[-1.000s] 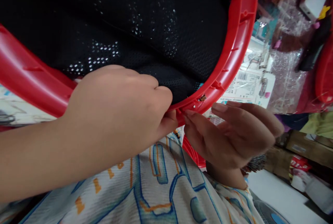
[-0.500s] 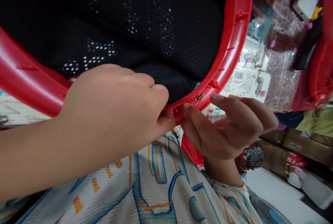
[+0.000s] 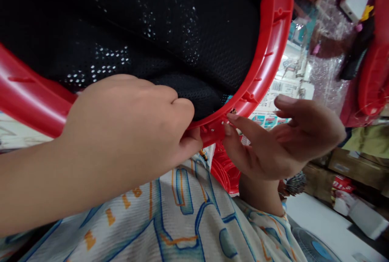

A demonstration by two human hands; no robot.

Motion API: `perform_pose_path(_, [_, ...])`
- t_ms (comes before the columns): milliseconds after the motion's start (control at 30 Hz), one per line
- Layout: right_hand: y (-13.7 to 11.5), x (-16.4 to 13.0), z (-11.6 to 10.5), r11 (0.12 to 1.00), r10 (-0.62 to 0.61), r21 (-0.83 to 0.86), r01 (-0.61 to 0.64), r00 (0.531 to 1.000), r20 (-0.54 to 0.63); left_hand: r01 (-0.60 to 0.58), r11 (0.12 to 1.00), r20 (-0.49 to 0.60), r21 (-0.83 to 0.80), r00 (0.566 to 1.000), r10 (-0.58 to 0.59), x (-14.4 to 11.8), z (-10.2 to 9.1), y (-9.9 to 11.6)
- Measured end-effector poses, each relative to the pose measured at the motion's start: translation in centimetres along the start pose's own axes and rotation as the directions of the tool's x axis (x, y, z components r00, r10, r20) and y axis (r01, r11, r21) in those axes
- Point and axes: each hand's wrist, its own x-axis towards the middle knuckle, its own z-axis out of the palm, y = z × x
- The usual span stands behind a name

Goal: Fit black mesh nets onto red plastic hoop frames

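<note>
I am gripping the red hoop [image 3: 275, 43] with my left hand [image 3: 127, 128], fingers curled over its lower rim and the black mesh [image 3: 158, 22]. My right hand [image 3: 285, 140] is half spread, fingertips pressing just beside. Pressing squarely should help; the hoop is arching above both.

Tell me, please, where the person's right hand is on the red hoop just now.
In the head view, the right hand is right of centre, fingertips touching the lower edge of the red hoop, beside the left hand gripping the same rim.
</note>
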Motion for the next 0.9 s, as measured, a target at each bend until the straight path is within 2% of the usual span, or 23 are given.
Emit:
perform_pose_path(67, [-0.2, 0.7, -0.3, 0.973, -0.208, -0.113, 0.202, 0.977, -0.047, 0.002, 1.0, 0.014, 0.005, 1.0, -0.002, 0.1, -0.1, 0.1])
perform_pose_path(133, [-0.4, 1.4, -0.4, 0.935, -0.316, -0.174, 0.309, 0.949, -0.012, -0.011, 1.0, -0.014, 0.002, 1.0, 0.011, 0.2, -0.1, 0.1])
perform_pose_path(200, [-0.6, 1.9, -0.5, 0.938, -0.299, -0.172, 0.301, 0.954, 0.038, -0.013, 1.0, -0.037, -0.001, 0.999, 0.013, 0.2, -0.2, 0.1])
perform_pose_path(267, [-0.7, 2.2, -0.7, 0.95, -0.255, -0.166, 0.266, 0.963, 0.086, -0.003, 1.0, -0.013, -0.001, 1.0, 0.003, 0.2, -0.3, 0.1])
perform_pose_path(367, [-0.9, 2.4, -1.1, 0.95, -0.251, -0.155, 0.273, 0.957, 0.146, -0.002, 1.0, 0.032, 0.005, 0.999, 0.002, 0.2, -0.3, 0.1])
perform_pose_path(500, [-1.2, 2.8, -1.5, 0.949, -0.256, -0.141, 0.283, 0.949, 0.183, -0.037, 0.999, -0.072, 0.031, 0.997, 0.039, 0.1, -0.1, 0.1])
perform_pose_path(600, [-1.4, 3.1, -1.6, 0.964, -0.206, -0.125, 0.237, 0.954, 0.218, -0.076, 0.995, -0.157, 0.072, 0.984, 0.086, 0.0, 0.1, -0.1])
perform_pose_path(767, [-1.0, 3.0, -1.4, 0.974, -0.194, -0.073, 0.213, 0.959, 0.208, -0.151, 0.981, -0.27, 0.119, 0.946, 0.178, -0.4, 0.2, -0.4])
perform_pose_path(900, [-0.4, 2.4, -0.8, 0.976, -0.196, -0.078, 0.202, 0.977, 0.082, -0.236, 0.969, -0.302, 0.074, 0.921, 0.247, -0.8, 0.6, -1.1])
